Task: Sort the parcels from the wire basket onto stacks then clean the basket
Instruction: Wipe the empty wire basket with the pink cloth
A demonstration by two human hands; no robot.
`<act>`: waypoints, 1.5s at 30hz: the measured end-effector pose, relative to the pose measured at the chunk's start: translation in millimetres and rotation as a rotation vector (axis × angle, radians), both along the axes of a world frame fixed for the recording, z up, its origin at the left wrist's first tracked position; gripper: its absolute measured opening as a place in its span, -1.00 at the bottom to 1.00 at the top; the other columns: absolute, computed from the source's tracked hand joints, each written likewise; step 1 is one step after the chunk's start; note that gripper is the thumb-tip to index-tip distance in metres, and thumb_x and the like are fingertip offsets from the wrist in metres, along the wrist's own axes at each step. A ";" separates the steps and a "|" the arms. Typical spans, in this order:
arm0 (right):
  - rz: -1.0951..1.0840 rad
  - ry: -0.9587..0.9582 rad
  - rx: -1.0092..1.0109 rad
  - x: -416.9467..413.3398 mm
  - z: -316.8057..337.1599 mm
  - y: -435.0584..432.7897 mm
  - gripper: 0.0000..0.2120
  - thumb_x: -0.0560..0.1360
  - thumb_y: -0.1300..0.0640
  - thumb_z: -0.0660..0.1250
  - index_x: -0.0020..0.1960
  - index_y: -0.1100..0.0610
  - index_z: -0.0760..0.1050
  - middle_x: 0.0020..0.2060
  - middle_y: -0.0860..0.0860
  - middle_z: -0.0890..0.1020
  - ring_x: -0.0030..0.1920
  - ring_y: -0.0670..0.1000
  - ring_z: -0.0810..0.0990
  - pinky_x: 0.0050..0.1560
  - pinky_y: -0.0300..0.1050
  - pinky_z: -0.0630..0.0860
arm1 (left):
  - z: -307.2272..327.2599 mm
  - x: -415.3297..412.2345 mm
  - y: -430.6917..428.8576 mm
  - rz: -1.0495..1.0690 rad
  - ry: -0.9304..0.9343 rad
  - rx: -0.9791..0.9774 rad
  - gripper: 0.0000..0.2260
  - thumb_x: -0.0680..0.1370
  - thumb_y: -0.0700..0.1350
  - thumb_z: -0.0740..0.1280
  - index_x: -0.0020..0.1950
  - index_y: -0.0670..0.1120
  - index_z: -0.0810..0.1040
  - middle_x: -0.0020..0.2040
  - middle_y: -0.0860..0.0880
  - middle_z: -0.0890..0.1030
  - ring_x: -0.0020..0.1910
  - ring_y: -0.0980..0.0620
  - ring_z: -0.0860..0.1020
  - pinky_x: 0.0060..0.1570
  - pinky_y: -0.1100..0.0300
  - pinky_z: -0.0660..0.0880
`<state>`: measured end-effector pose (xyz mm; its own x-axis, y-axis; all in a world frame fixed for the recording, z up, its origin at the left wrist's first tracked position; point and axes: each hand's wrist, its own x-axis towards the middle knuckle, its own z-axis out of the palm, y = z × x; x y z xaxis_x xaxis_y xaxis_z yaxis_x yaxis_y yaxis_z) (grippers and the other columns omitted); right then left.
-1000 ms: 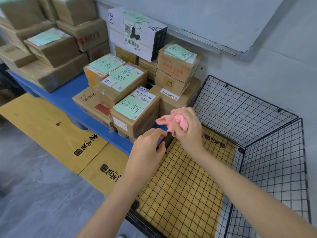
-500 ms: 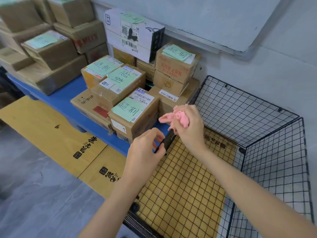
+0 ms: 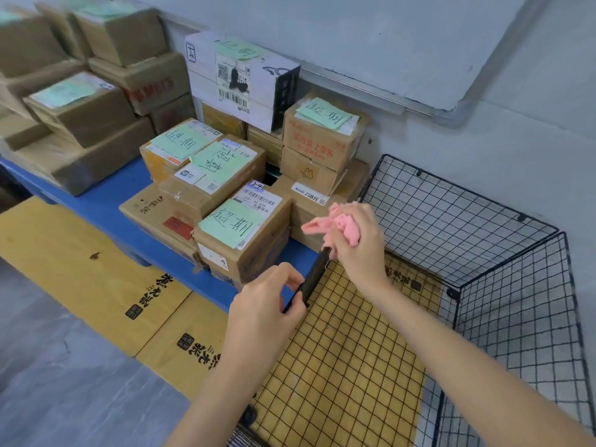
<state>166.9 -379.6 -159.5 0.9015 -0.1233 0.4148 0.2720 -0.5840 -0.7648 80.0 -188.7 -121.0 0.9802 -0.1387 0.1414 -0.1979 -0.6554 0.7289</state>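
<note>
Down low, the basket [image 3: 483, 221] sits against the wall, open on top, its back and right mesh sides upright. Its floor mesh lies open to view, with yellow cardboard [image 3: 338, 366] showing through the grid. The left side is seen almost edge-on, as a thin black strip.

The left hand [image 3: 267, 304] pinches the top edge of that strip between thumb and curled fingers, near its middle. The right hand [image 3: 358, 243] is curled round a pink cloth [image 3: 325, 225], bunched in the fist with one end sticking out to the left, and it rests at the far end of the same edge.

The parcels [image 3: 238, 233] stand stacked on a blue platform [image 3: 106, 201] just left of the basket. The nearest one is close beside the strip, with only a narrow band of blue between them. The cloth hangs near the corner of a parcel farther back, and whether they touch cannot be told.

More stacks fill the platform toward the far left. In front of the platform, flat printed sheets [image 3: 80, 269] lie on the grey floor [image 3: 48, 382], which spreads wide at lower left. A whiteboard [image 3: 387, 43] hangs on the wall above the stacks.
</note>
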 end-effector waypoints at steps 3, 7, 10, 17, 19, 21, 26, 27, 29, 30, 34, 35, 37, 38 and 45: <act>-0.063 0.022 -0.062 26.8 6.3 -14.7 -0.85 0.52 0.15 0.29 0.08 -0.01 0.51 0.13 -0.12 0.46 -0.06 0.00 0.64 -0.34 -0.16 0.64 | 1.4 1.7 -0.5 -0.002 0.005 0.012 -0.84 0.49 -0.15 0.41 -0.07 0.10 0.53 -0.19 0.46 0.48 -0.27 0.26 0.49 -0.37 0.45 0.24; -0.227 0.046 -0.149 98.4 5.8 -65.0 -0.82 0.52 -0.05 0.24 0.12 -0.14 0.44 0.17 -0.14 0.54 0.04 -0.02 0.63 -0.05 0.11 0.66 | 3.6 0.2 0.0 -0.021 -0.007 0.003 -0.85 0.48 -0.17 0.42 -0.07 0.08 0.55 -0.18 0.51 0.44 -0.27 0.39 0.46 -0.29 0.52 0.34; -0.358 0.090 -0.101 136.8 13.0 -82.9 -0.87 0.57 0.10 0.27 0.12 0.03 0.47 0.19 -0.05 0.53 0.05 -0.08 0.59 0.11 -0.01 0.60 | 4.0 1.1 0.0 -0.023 -0.009 0.005 -0.85 0.49 -0.15 0.43 -0.06 0.09 0.55 -0.19 0.49 0.44 -0.29 0.34 0.46 -0.31 0.49 0.35; -0.337 0.084 -0.046 120.4 19.7 -68.0 -0.85 0.55 0.24 0.29 0.11 0.13 0.51 0.14 -0.01 0.53 0.06 -0.05 0.59 0.04 -0.09 0.60 | 1.2 2.6 1.4 -0.036 0.004 -0.008 -0.86 0.50 -0.15 0.42 -0.08 0.09 0.54 -0.17 0.53 0.42 -0.30 0.31 0.47 -0.34 0.48 0.28; -0.212 0.097 0.019 99.5 20.9 -59.3 -0.86 0.56 0.22 0.27 0.04 0.01 0.47 0.10 0.04 0.58 -0.05 -0.05 0.69 -0.31 -0.19 0.60 | 1.0 3.1 1.1 -0.035 -0.002 -0.007 -0.86 0.50 -0.16 0.42 -0.09 0.08 0.54 -0.16 0.53 0.42 -0.33 0.28 0.46 -0.37 0.47 0.28; -0.177 0.116 0.055 74.5 19.1 -43.5 -0.90 0.53 0.13 0.29 0.02 -0.02 0.47 0.09 0.03 0.58 -0.05 -0.02 0.67 -0.29 -0.20 0.59 | 1.7 3.0 1.1 -0.041 -0.005 -0.014 -0.86 0.50 -0.17 0.42 -0.09 0.07 0.55 -0.16 0.53 0.42 -0.35 0.27 0.46 -0.38 0.46 0.30; -0.128 0.090 0.102 30.7 12.4 -18.4 -0.84 0.51 0.30 0.35 -0.02 0.07 0.50 0.03 -0.12 0.50 -0.10 -0.35 0.55 -0.29 -0.37 0.54 | 2.8 1.7 0.1 -0.051 0.001 -0.022 -0.87 0.50 -0.18 0.42 -0.09 0.05 0.55 -0.17 0.54 0.41 -0.33 0.28 0.46 -0.35 0.44 0.29; -0.121 0.103 0.108 34.6 13.3 -20.4 -0.86 0.52 0.31 0.34 0.00 0.10 0.50 0.04 -0.10 0.51 -0.12 -0.37 0.56 -0.33 -0.39 0.52 | 3.0 1.9 0.0 -0.050 -0.004 -0.028 -0.86 0.50 -0.19 0.42 -0.09 0.05 0.55 -0.17 0.54 0.42 -0.33 0.28 0.46 -0.34 0.40 0.32; -0.132 0.117 0.123 53.3 17.6 -29.2 -0.89 0.54 0.25 0.31 0.05 0.11 0.49 0.11 -0.01 0.55 -0.15 -0.22 0.64 -0.41 -0.33 0.52 | 2.2 3.3 0.0 -0.050 -0.006 -0.040 -0.86 0.50 -0.20 0.42 -0.09 0.04 0.55 -0.17 0.53 0.43 -0.34 0.27 0.46 -0.34 0.37 0.33; -0.152 0.120 0.113 66.0 20.5 -35.6 -0.89 0.55 0.18 0.29 0.08 0.10 0.48 0.13 0.02 0.57 -0.16 -0.11 0.68 -0.42 -0.29 0.54 | 1.8 3.5 -0.1 -0.049 -0.002 -0.044 -0.86 0.50 -0.20 0.42 -0.09 0.04 0.55 -0.17 0.53 0.43 -0.33 0.27 0.46 -0.34 0.38 0.31; -0.223 0.159 0.097 110.5 32.3 -59.0 -0.85 0.60 0.19 0.24 0.16 0.19 0.43 -0.01 0.00 0.60 -0.17 -0.27 0.67 -0.27 -0.22 0.62 | -0.4 3.8 -1.0 -0.040 0.001 -0.068 -0.84 0.50 -0.19 0.42 -0.10 0.07 0.54 -0.19 0.52 0.43 -0.33 0.26 0.46 -0.32 0.35 0.33; -0.266 0.162 0.099 118.8 35.5 -62.5 -0.83 0.61 0.21 0.25 0.18 0.22 0.44 -0.07 -0.06 0.56 -0.20 -0.38 0.61 -0.16 -0.29 0.60 | -1.0 3.9 -1.2 -0.039 0.003 -0.069 -0.85 0.50 -0.19 0.41 -0.09 0.07 0.54 -0.20 0.52 0.43 -0.33 0.26 0.46 -0.32 0.34 0.33; -0.304 0.152 0.124 125.7 40.8 -65.9 -0.87 0.62 0.26 0.24 0.15 0.24 0.43 -0.11 -0.12 0.50 -0.23 -0.44 0.55 -0.11 -0.41 0.54 | -1.5 4.4 -1.2 -0.033 0.004 -0.075 -0.85 0.51 -0.18 0.41 -0.09 0.07 0.54 -0.20 0.50 0.43 -0.32 0.23 0.46 -0.32 0.34 0.32; -0.294 0.146 0.131 123.6 41.8 -65.4 -0.89 0.62 0.27 0.22 0.14 0.23 0.42 -0.13 -0.13 0.48 -0.26 -0.46 0.53 -0.18 -0.46 0.50 | -1.3 4.6 -0.7 -0.031 0.005 -0.078 -0.86 0.51 -0.18 0.41 -0.09 0.07 0.54 -0.19 0.50 0.44 -0.31 0.21 0.46 -0.31 0.34 0.32; -0.171 0.185 0.089 79.0 26.8 -47.6 -0.91 0.60 0.22 0.28 0.11 0.15 0.46 -0.02 -0.04 0.62 -0.23 -0.23 0.66 -0.41 -0.14 0.61 | -2.0 4.1 0.0 -0.025 0.008 -0.063 -0.87 0.51 -0.18 0.41 -0.11 0.06 0.55 -0.20 0.53 0.43 -0.34 0.25 0.46 -0.34 0.36 0.27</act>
